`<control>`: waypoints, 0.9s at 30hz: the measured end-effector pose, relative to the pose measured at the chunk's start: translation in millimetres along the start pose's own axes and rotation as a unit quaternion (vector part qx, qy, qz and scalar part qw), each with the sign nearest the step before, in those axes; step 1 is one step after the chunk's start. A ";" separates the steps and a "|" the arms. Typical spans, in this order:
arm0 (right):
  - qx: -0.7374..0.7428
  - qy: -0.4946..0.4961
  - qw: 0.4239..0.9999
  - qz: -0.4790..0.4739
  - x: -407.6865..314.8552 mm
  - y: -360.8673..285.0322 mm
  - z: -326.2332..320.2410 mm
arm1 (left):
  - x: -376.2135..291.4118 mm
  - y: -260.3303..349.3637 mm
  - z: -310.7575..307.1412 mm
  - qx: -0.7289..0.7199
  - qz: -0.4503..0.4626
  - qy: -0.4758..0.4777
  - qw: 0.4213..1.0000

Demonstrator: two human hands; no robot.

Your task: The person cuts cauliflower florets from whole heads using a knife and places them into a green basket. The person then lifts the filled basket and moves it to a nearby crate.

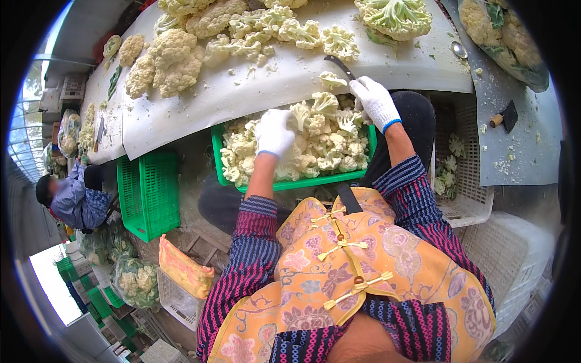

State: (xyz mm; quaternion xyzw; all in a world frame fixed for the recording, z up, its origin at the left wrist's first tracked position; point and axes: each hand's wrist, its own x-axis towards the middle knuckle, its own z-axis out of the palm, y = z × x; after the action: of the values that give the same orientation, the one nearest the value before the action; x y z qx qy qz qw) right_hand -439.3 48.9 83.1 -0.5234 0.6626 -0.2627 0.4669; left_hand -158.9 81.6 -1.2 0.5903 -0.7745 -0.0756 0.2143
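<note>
A green plastic crate full of cut cauliflower florets stands before me, below the edge of a white-covered table. My left hand, in a white knit glove, is over the florets at the crate's left half; its fingers are partly hidden and whether it holds a floret cannot be told. My gloved right hand is at the crate's upper right corner, closed on a knife with a curved dark blade that points up and left over the table. A cut floret lies at the table edge beside the blade.
Cauliflower heads and a large green-stemmed piece lie on the table. A cleaver rests on the right-hand surface. An upright green crate stands left, white crates right. A co-worker sits far left.
</note>
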 end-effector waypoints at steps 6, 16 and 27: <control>-0.125 0.189 0.971 -0.077 9.5 -5.3 7.7 | 4.6 31.5 1.0 -0.077 -0.027 0.024 0.996; -0.248 0.004 0.968 -0.029 19.3 46.2 29.4 | 70.6 87.9 -0.6 -0.206 -0.081 -0.198 0.955; 0.336 0.164 0.926 -0.045 -15.1 -13.3 -16.2 | 204.7 81.8 89.4 -0.356 -0.319 0.100 0.873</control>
State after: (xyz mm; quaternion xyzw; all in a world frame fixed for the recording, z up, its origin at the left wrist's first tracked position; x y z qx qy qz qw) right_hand -447.6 56.6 106.3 -0.3144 0.5787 -0.5729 0.4879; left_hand -311.9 -100.5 -1.4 0.6936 -0.4391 -0.3511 0.4504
